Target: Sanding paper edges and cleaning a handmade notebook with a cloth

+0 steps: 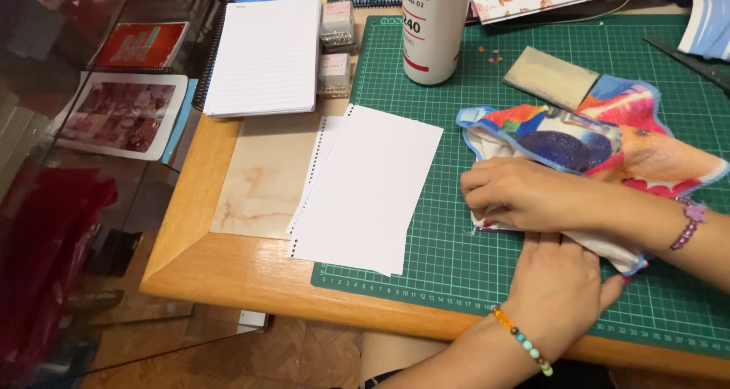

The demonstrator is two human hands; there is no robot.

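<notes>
Beaded at the wrist, the left hand [559, 282] lies nearest my lens, palm down and fingers spread flat on the near edge of a piece of printed fabric [601, 142]. From my remote seat I see the right hand [525, 195] crossing above it from the right, also pressed flat on the cloth, its fingers closed together and pointing left; neither hand pinches or clamps, both simply bear down, and the two are touching, one just behind the other.

The fabric rests on the right half of a green cutting mat [426, 229], which covers most of a wooden table [228, 279]. Its printed face shows orange, blue and red; a pale underside peeks out at the folded left edge and by the left thumb.

I judge the cloth light, limp and slightly frayed at the rim, so it would slump if lifted by one corner. Taking it at the folded edge, or at two spread points, looks the safer hold.

To its left on the mat lie loose white perforated sheets [369, 187]. Beyond stand a white bottle [433, 28], a spiral notebook [262, 54] and a tan block [551, 77] just beside the fabric.
</notes>
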